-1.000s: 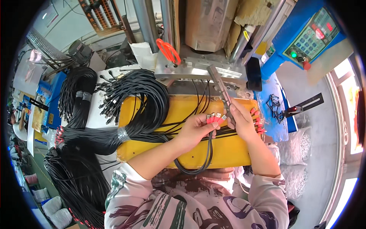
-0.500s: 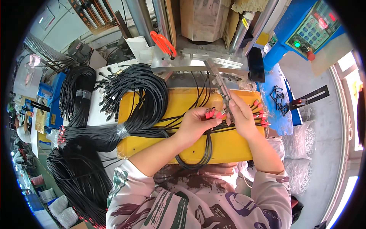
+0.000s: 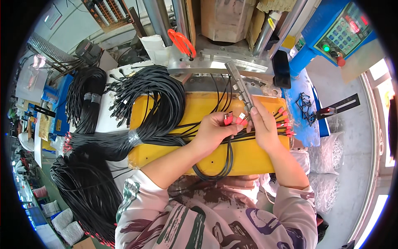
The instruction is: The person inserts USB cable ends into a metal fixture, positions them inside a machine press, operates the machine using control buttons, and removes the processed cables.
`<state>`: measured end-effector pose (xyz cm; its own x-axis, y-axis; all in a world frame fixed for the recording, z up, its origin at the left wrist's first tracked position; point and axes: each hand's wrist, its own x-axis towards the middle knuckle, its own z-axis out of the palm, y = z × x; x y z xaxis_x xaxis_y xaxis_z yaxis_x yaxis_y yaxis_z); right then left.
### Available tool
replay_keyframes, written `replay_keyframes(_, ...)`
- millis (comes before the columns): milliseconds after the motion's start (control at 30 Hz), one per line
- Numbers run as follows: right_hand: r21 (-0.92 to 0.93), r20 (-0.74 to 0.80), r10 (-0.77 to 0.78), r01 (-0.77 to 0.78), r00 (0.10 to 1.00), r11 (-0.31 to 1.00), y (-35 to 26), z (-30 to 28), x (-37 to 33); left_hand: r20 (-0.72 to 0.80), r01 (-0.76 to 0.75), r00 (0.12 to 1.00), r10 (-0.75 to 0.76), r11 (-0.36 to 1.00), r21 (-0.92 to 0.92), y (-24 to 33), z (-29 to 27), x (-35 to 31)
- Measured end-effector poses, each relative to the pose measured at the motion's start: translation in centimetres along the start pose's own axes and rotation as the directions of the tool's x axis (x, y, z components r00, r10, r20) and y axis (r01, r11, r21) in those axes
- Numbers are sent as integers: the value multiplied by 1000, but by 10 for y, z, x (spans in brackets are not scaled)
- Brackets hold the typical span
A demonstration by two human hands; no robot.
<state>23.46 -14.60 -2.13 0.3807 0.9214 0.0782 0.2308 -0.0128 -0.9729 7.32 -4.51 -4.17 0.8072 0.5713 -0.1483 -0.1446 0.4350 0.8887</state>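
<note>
Several black cables with red plug ends (image 3: pixel 228 118) are pinched in my left hand (image 3: pixel 209 132), over a yellow board (image 3: pixel 166 159). My right hand (image 3: pixel 266 126) grips the lower end of a narrow slotted metal bar (image 3: pixel 238 83), which tilts up toward the machine. Small light pieces sit along the bar's left edge. One red plug with a pale metal tip stands up between my fingertips and the bar, apart from the bar's slots as far as I can see. A loop of the held black cables (image 3: pixel 227 162) hangs below my left hand.
Thick bundles of black cable (image 3: pixel 174 95) lie at the left, one tied with clear wrap (image 3: pixel 134 137). More red plugs (image 3: pixel 286 122) lie at the board's right edge. Behind stand a steel machine block (image 3: pixel 195 66), a phone (image 3: pixel 281 70) and a blue control panel (image 3: pixel 340 37).
The plug nearest the bar has turned more upright and its pale tip now shows. The bar keeps nearly the same tilt. The whole view has shifted slightly.
</note>
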Motion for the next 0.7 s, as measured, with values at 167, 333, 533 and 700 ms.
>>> replay_keyframes(167,-33,-40,-42,41,998,999,2,-1,-1,7,9,1000,-9,999,40,-3,-2,-1)
replay_keyframes(333,-115,-58,-96,88,994,989,5,0,0,-3,-3,1000,3,999,32,-3,-2,1)
replay_keyframes(533,37,-15,2,-1,1000,999,5,-4,2,26,-23,999,23,1000,13,-1,-1,4)
replay_keyframes(700,-77,22,11,-9,1000,997,-4,-2,2,5,-48,999,48,998,-27,-5,-9,3)
